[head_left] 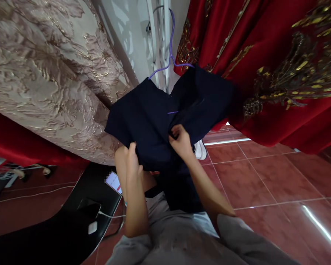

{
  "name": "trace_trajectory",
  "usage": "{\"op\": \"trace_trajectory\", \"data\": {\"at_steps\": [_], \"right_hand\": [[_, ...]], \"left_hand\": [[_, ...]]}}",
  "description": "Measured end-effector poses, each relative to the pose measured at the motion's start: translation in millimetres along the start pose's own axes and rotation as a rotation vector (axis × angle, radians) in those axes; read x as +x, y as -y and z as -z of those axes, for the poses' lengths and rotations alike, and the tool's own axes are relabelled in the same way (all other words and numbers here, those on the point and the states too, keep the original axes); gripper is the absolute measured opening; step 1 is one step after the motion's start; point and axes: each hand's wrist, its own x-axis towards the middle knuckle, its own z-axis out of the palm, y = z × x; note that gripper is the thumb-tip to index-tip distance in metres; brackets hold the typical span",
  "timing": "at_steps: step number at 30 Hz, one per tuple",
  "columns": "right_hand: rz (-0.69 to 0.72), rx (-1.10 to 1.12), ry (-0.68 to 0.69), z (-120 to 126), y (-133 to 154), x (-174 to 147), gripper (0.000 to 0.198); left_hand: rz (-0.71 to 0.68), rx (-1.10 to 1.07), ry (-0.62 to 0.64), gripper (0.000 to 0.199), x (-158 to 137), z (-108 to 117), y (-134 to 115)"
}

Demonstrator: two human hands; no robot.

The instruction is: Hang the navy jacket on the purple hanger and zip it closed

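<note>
A dark navy short-sleeved shirt (146,117) with a V-shaped neck hangs on a purple hanger (170,59) in front of me. My left hand (132,158) grips the shirt near its left side, under the sleeve, with the thumb on top. My right hand (180,141) is closed on the edge of the front opening at the middle, fingers curled into the cloth. Part of the hanger's lower bar shows through the opening. The shirt's lower part falls dark over my lap, and its hem is hard to make out.
A beige embossed gown (52,84) hangs at the left, and a red gown (264,62) with gold beading at the right. White rack posts (166,44) stand behind the hanger. A black bench (57,221) holds a lit phone (114,182), a dark phone (90,208) and a white case (92,228).
</note>
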Motion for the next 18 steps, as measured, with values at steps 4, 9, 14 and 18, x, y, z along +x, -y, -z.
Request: {"op": "trace_trajectory", "data": {"at_steps": [4, 9, 14, 18], "right_hand": [[-0.198, 0.165, -0.038, -33, -36, -43, 0.054], [-0.280, 0.293, 0.167, -16, -33, -51, 0.058], [-0.327, 0.351, 0.248, 3, -7, -49, 0.051], [-0.329, 0.431, 0.357, 13, 10, -29, 0.050]], "left_hand": [[-0.373, -0.116, -0.541, 0.043, -8, -18, -2], [-0.446, 0.010, -0.333, 0.018, -12, -43, 22], [-0.378, 0.051, 0.111, 0.007, -18, -77, 32], [-0.390, 0.040, 0.003, 0.012, -12, -91, 28]]}}
